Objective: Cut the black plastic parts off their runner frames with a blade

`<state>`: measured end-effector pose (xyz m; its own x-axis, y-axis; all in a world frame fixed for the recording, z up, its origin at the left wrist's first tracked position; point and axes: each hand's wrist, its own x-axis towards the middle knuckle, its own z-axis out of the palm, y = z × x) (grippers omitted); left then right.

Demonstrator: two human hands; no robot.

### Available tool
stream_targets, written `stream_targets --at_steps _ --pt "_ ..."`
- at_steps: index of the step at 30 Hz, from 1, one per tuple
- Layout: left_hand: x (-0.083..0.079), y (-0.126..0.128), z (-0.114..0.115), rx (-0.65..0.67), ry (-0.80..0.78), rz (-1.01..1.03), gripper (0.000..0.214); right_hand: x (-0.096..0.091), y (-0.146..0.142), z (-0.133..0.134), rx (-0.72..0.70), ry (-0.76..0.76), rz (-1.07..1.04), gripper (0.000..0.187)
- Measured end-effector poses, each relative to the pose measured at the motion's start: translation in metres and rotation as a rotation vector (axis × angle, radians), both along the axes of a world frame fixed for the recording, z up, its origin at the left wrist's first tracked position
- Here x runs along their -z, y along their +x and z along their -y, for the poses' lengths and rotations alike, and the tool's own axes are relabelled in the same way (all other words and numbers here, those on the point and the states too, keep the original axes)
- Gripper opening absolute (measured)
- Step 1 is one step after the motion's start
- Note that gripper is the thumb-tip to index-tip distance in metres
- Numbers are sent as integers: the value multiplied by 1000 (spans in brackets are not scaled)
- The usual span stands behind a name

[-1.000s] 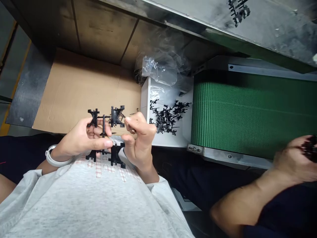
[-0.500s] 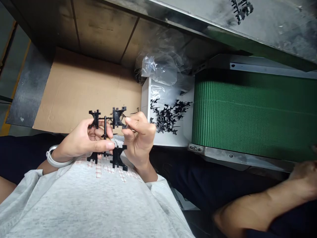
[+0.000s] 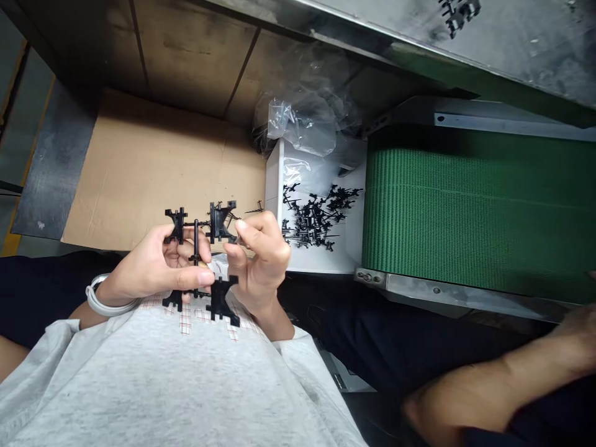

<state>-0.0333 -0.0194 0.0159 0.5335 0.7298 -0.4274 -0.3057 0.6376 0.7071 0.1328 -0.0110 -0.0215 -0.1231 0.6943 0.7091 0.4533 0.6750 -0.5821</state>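
Between my two hands, close to my chest, is a black plastic sprue with several bracket-shaped molded parts on its branches. My left hand grips it around the central runner, thumb across the front and fingers behind. With thumb and index finger, my right hand pinches the corner of the upper right bracket. The lower right bracket hangs in front of my shirt, below my left thumb. A smaller bracket sits at the upper left by my left hand.
A white bin holds a pile of thin black sprues beneath a clear plastic bag. Brown cardboard lies left of it, a green conveyor belt right. Black parts lie on the metal shelf. Another person's arm is at lower right.
Both hands keep their hold on the sprue, which has shifted and tilted only slightly. The other person's arm at lower right has moved a little.
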Motion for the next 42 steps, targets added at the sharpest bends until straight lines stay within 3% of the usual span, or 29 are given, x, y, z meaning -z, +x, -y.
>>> stream_targets --at_steps 16,25,28,32,35,38,42 --pt "0 4 1 -40 34 -34 32 0 -4 0 26 -47 -154 36" --pt "-4 3 3 -18 49 -109 29 -1 -5 -3 -58 -86 -242 26" --pt "-1 3 3 -123 109 -201 29 -1 1 -1 -161 -308 -407 18" --pt "2 4 0 -323 205 -351 30 -9 13 5 -478 -895 -730 22" --pt "6 4 -3 -366 235 -389 32 -15 16 12 -661 -1205 -889 26" --pt "11 5 -5 -394 245 -398 36 -17 14 17 -684 -1302 -911 34" --pt "16 5 -7 -373 260 -308 32 -15 8 16 -581 -1297 -901 36"
